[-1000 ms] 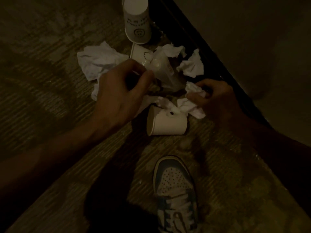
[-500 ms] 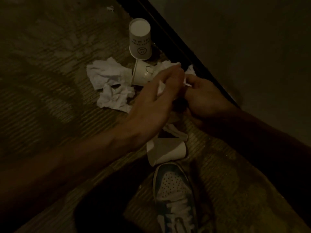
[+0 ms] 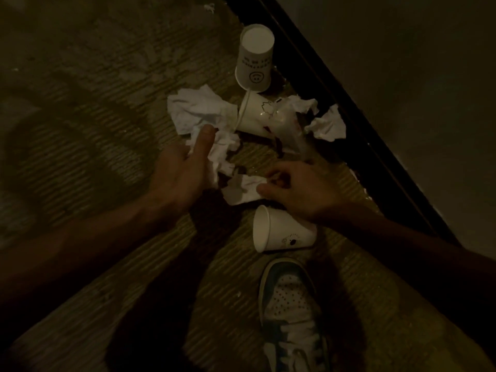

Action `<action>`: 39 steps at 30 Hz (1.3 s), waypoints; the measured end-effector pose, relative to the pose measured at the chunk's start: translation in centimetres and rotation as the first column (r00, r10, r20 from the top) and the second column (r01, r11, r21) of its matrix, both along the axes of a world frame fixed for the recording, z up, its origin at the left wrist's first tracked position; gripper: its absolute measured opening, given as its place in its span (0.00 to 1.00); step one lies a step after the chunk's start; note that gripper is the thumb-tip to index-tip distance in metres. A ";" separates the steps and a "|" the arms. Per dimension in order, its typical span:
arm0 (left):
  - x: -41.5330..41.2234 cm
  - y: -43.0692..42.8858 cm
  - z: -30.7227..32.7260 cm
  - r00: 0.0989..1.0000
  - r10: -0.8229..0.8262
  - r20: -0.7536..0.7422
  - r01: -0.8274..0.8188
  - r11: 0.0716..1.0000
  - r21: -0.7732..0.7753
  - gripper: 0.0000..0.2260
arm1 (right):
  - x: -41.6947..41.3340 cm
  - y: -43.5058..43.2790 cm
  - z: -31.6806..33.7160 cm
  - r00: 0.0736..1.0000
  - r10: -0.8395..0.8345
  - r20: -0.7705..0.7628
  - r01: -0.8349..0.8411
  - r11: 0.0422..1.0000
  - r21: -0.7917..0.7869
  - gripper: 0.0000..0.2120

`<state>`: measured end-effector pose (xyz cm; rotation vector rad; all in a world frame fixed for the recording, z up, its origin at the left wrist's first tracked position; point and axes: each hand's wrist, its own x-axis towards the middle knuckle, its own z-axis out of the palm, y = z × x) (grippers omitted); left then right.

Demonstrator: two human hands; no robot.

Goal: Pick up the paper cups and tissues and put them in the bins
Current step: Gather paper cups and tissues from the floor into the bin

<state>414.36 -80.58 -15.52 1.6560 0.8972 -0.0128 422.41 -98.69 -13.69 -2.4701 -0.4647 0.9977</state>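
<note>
Right hand (image 3: 303, 190) pinched a small crumpled tissue (image 3: 240, 191) between thumb and curled fingers, paper cup (image 3: 281, 233) lay on its side just beside its wrist, left hand (image 3: 179, 170) thumb straight against a larger tissue (image 3: 200, 111), fingers hidden, grip unclear, tipped cup (image 3: 253, 116) beyond.

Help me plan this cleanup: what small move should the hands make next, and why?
Probably close the left hand on the crumpled tissue that its thumb touches. The right hand pinches a small tissue, and no bin is in view, so gathering a second piece before carrying seems sensible.
</note>
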 end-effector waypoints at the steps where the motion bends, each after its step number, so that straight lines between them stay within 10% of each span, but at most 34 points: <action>1: -0.2 0.3 0.0 0.999 0.006 -0.034 -0.006 1.000 -0.017 0.31 | -0.1 0.4 -0.5 0.999 0.035 0.014 -0.034 0.999 -0.021 0.19; 9: -1.0 1.1 -1.0 0.994 -0.064 -0.091 0.060 0.997 -0.050 0.25 | -0.3 1.2 -2.4 0.986 0.109 0.126 -0.099 0.992 -0.083 0.06; 14: -1.3 0.7 -1.1 1.000 -0.023 0.007 0.024 0.997 -0.076 0.09 | 0.3 2.9 0.0 0.952 -0.193 -0.236 0.258 0.923 0.285 0.04; 17: -0.4 0.3 -0.4 0.997 0.045 0.060 -0.021 0.934 -0.357 0.14 | -0.7 5.4 1.2 0.885 -0.209 -0.415 0.380 0.839 0.389 0.08; 19: 0.1 0.4 0.6 0.996 0.057 0.069 -0.007 0.820 -0.572 0.21 | -1.2 6.9 1.4 0.876 -0.201 -0.440 0.393 0.825 0.406 0.10; 24: -0.1 1.6 0.5 0.990 0.143 0.009 -0.121 0.865 -0.487 0.20 | -0.7 8.7 1.9 0.813 -0.044 -0.581 0.299 0.887 0.351 0.06; 29: -1.2 4.4 -0.9 0.977 0.210 -0.038 -0.213 0.940 -0.266 0.12 | 3.1 10.7 2.4 0.993 0.113 -0.024 -0.103 0.962 0.253 0.08; 31: -1.6 5.7 -1.6 0.958 0.280 -0.066 -0.287 0.934 -0.214 0.14 | 4.1 11.6 2.0 0.934 0.241 0.264 -0.293 0.939 0.179 0.22; 35: -2.1 7.2 -2.5 0.940 0.334 -0.070 -0.342 0.922 -0.184 0.15 | 3.6 13.1 -0.4 0.762 0.617 0.198 -0.597 0.787 -0.155 0.48; 39: -2.4 7.9 -2.8 0.944 0.326 -0.046 -0.329 0.931 -0.158 0.13 | 3.3 13.2 -2.6 0.704 0.656 0.272 -0.626 0.754 -0.199 0.34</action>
